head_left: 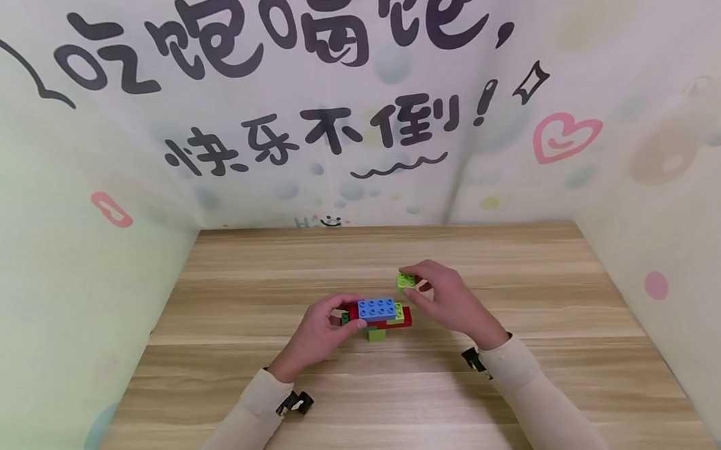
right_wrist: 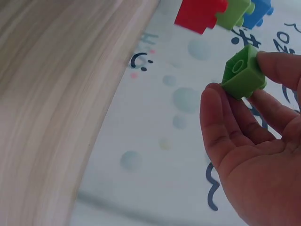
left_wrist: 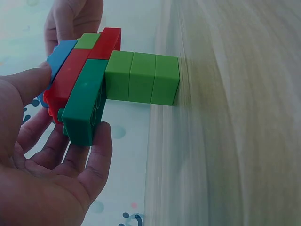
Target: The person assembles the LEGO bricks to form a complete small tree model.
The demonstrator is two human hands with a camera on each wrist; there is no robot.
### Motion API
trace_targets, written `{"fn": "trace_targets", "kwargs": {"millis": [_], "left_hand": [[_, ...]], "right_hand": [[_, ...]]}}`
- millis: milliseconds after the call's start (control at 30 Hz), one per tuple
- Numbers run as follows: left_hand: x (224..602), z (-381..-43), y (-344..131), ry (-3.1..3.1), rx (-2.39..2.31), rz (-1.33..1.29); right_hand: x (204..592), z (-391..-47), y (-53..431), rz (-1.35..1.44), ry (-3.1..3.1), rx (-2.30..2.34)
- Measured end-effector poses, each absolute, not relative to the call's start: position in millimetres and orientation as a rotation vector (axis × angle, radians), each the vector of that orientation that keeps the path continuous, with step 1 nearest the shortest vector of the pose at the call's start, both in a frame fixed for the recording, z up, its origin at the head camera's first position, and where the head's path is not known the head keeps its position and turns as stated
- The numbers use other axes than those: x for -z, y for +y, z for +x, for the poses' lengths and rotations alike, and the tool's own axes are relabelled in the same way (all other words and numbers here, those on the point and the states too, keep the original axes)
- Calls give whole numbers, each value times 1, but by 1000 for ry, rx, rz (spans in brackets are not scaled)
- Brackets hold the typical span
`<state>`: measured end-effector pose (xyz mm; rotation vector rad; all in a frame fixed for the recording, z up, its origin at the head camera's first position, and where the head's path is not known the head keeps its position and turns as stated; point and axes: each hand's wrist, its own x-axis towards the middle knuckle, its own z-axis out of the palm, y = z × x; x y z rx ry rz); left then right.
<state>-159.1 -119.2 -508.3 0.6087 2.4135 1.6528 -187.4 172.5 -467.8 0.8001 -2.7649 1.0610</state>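
Observation:
My left hand [head_left: 317,330] grips the left end of a toy brick build, thumb on the near side. On top of the build sits a blue brick [head_left: 376,309], with a light green brick [left_wrist: 88,41] beside it. Under them run red bricks [left_wrist: 70,73], then a dark green brick [left_wrist: 84,99]. A column of light green bricks [left_wrist: 141,77] forms its stem; whether it touches the table is unclear. To the build's upper right, my right hand [head_left: 449,298] pinches a loose light green brick [right_wrist: 244,77] between thumb and fingers, hollow underside visible in the right wrist view, apart from the build.
Both hands work over a wood-grain table [head_left: 370,415]. A printed white backdrop [head_left: 358,184] with black lettering rises behind its far edge, and similar panels stand at left and right. Dark wrist mounts [head_left: 295,402] sit at both sleeves.

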Motion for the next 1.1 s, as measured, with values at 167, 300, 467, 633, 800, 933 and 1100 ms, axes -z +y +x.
{"fn": "trace_targets", "kwargs": {"millis": [167, 300, 467, 633, 800, 933, 1100], "left_hand": [[507, -161, -120, 2415, -1648, 625], [506, -162, -120, 2423, -1647, 646], [506, -161, -121, 2422, -1645, 651], [505, -159, -121, 2423, -1638, 666], [506, -158, -120, 2430, -1632, 679], [508, -156, -120, 2424, -1638, 673], [507, -156, -122, 2424, -1647, 645]], "right_hand": [[464, -184, 161, 863, -2743, -1051], [462, -181, 152, 922, -2717, -1044], [463, -177, 142, 1000, -2670, -1035], [464, -172, 134, 1047, -2644, -1006], [466, -169, 130, 1052, -2648, -962], [467, -165, 127, 1044, -2641, -953], [464, -164, 125, 1047, -2638, -953]]}}
